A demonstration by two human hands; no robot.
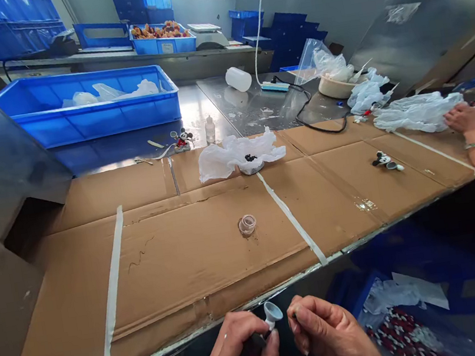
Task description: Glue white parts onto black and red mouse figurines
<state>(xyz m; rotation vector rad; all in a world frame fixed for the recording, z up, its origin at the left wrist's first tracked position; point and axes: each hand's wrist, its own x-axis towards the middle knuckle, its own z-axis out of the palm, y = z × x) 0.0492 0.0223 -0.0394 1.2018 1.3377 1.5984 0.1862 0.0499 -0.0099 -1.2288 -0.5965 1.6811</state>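
Cardboard-covered table (166, 272), plastic ring (247, 225), figurine (384, 161)

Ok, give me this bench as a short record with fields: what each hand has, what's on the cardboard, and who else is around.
left hand: gripping a dark item topped by a small white cap
right hand: fingers pinched together beside the cap; anything between them too small to tell
surface: taped cardboard
on cardboard: clear little ring, white plastic bag, mouse figure
behind: blue crate
other person: co-worker's hand, far right
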